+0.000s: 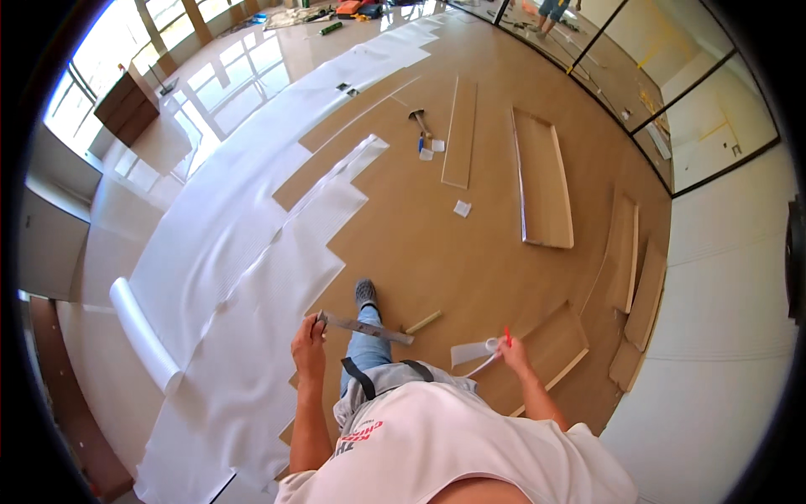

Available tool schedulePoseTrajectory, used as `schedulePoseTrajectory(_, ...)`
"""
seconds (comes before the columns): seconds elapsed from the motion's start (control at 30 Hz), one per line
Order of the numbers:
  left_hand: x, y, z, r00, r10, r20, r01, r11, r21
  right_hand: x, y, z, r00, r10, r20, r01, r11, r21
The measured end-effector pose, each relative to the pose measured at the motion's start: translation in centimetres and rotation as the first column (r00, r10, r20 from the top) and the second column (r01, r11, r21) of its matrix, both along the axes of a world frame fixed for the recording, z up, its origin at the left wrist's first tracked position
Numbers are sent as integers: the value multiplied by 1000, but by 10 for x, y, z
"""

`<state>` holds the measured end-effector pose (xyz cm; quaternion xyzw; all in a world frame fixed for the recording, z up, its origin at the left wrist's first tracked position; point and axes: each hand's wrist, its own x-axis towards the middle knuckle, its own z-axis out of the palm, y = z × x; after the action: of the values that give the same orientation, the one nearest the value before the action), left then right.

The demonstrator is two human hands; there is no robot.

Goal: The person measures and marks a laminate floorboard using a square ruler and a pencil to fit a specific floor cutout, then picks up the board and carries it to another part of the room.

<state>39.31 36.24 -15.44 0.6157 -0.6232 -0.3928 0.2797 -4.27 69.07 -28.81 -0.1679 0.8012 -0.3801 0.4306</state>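
Note:
My left hand (pixel 309 343) is closed around one end of a grey flat metal pull bar (pixel 365 328), which points right across my leg. My right hand (pixel 512 353) is closed on a slim red pen-like thing (pixel 507 334). A white strip with a rounded, looped end (pixel 472 353) is also at its fingers; whether the hand grips both is hard to tell. Under the bar's far end, a short wooden stick (pixel 424 322) lies on the brown plank floor (pixel 420 260). My shod foot (pixel 365 292) stands on the planks.
White underlay (pixel 218 244) covers the left floor, with a roll (pixel 144 336) at its edge. A hammer (pixel 420 122), a loose plank (pixel 459 134) and an open cardboard box (pixel 546 181) lie ahead. More cardboard (pixel 625 252) lies along the right wall. A person's legs (pixel 550 13) show behind glass.

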Motion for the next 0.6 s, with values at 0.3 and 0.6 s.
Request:
schedulePoseTrajectory(0.3, -163, -290, 20, 973, -212, -92, 223, 964, 142, -9, -50, 15, 909, -387, 154, 343, 906, 249)
schedulePoseTrajectory(0.6, -351, -470, 15, 920, -369, -128, 390, 886, 250, -110, -204, -13, 925, -285, 251, 71, 779, 622)
